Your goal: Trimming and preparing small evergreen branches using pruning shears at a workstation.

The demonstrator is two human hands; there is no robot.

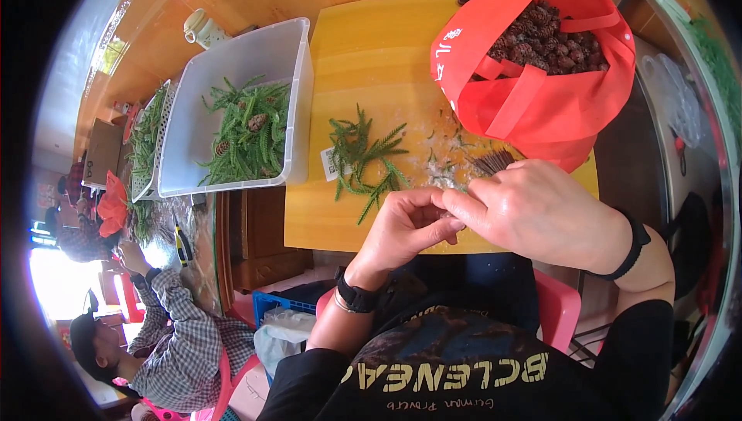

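My left hand point(410, 224) and my right hand point(541, 208) meet over the table's near edge, fingers pinched together. Whatever lies between the fingertips is too small or hidden to make out. Just beyond my right hand, a bundle of thin brown stems point(492, 161) lies on the yellow table point(379, 50). Beyond my left hand rests a green artificial pine sprig point(363, 150), partly over a small white card point(328, 164). White residue and green bits point(444, 166) are scattered between the sprig and the stems.
A red fabric bag point(464, 57) full of brown pine cones point(545, 42) stands at the far right. At left, a clear plastic bin point(189, 112) holds green sprigs with several cones. Further left, a co-worker in a checked shirt point(182, 351) sits near a yellow cutter point(182, 245).
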